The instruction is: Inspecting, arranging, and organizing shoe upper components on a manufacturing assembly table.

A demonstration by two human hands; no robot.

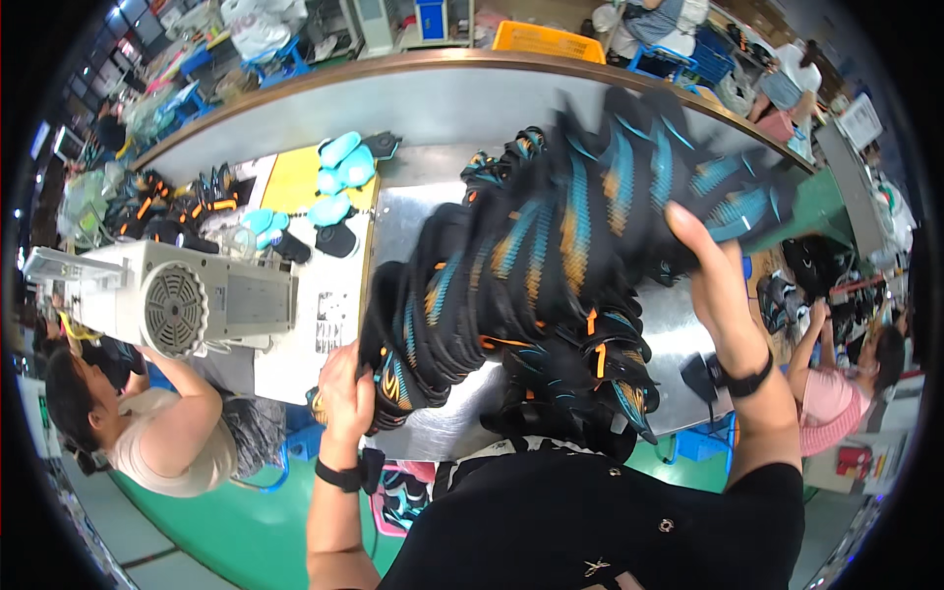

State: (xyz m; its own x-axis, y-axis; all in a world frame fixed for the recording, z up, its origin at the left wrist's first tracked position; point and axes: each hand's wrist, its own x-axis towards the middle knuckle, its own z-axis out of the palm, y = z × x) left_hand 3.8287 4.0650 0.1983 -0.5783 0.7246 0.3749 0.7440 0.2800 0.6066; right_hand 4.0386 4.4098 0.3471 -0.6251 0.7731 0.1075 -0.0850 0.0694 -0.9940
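A long stack of nested black shoe uppers (521,246) with teal and orange patterning spans both hands above the metal table, its right end smeared by motion. My left hand (346,388) is closed around the lower left end of the stack. At the right end my right hand (713,256) grips it with the thumb on top; the other fingers are largely hidden. Beneath the stack, close to my body, lies a pile of similar uppers (575,379) with orange tabs. More uppers (501,162) sit on the table behind the stack.
On the left stand a beige machine (216,300) with a round vent and several light-blue pads (344,162). A raised ledge (452,84) runs along the far side. One person (177,423) sits at left, another (836,383) at right. Below the table's front edge is a pink bin (382,521).
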